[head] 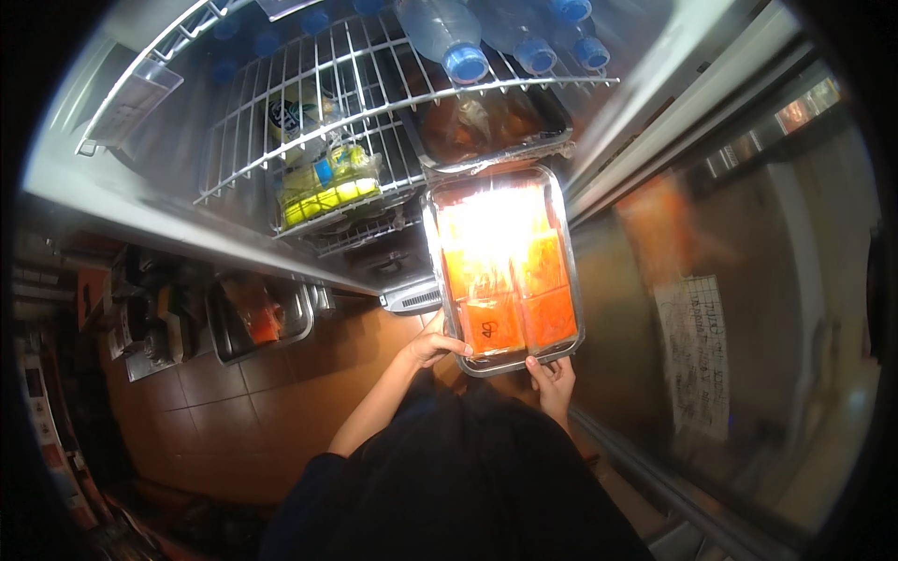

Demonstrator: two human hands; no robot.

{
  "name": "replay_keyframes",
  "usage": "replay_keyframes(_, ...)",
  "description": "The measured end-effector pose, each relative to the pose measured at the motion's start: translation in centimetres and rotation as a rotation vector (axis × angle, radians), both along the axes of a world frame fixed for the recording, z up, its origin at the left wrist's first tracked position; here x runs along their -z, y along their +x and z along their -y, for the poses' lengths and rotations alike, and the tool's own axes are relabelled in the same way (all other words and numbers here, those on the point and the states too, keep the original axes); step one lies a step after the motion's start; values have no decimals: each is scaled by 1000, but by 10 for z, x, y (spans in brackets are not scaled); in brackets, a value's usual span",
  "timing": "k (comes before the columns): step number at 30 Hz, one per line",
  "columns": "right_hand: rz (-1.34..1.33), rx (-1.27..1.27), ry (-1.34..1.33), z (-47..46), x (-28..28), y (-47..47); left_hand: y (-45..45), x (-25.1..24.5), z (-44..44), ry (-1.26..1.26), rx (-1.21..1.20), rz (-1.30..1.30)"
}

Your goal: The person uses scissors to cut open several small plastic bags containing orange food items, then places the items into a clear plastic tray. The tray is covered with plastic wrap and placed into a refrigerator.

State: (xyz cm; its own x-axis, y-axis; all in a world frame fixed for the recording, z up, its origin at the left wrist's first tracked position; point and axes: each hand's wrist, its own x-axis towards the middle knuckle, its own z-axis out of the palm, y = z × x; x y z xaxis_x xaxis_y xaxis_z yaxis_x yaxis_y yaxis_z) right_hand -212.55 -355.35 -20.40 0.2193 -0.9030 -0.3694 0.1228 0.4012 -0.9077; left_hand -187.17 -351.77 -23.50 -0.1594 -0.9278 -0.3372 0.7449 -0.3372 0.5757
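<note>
Both my hands hold a metal tray [579,294] at the front of a refrigerator. Inside it lie several orange blocks of food [544,252] under clear plastic film, one with a marking on top. Glare washes out the far part of the tray. My left hand [433,345] grips the near left corner, thumb over the rim. At the near right edge, my right hand [553,382] has its thumb against the rim and its other fingers partly beneath. Just beyond the tray's far end, another film-covered metal tray [491,133] with brown contents sits on a shelf.
Plastic bottles with blue caps [466,63] lie on the upper wire shelf [316,133]. Bagged yellow-green food [330,186] rests below. The glass door [765,315] stands at the right, bearing a handwritten sheet [694,357]. Another metal tray [305,315] is on the left.
</note>
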Motion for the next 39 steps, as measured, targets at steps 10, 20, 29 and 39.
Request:
replay_keyframes(10,-6,-27,112,-19,33,-28,-18,28,-16,82,97,62)
replay_keyframes(20,16,-9,89,-29,33,-27,-21,31,-21,140,90,89)
replay_keyframes(29,76,26,33,-32,28,-23,-18,32,-20,131,103,62)
replay_keyframes(39,65,68,-43,-37,21,-24,-24,30,-19,115,69,12)
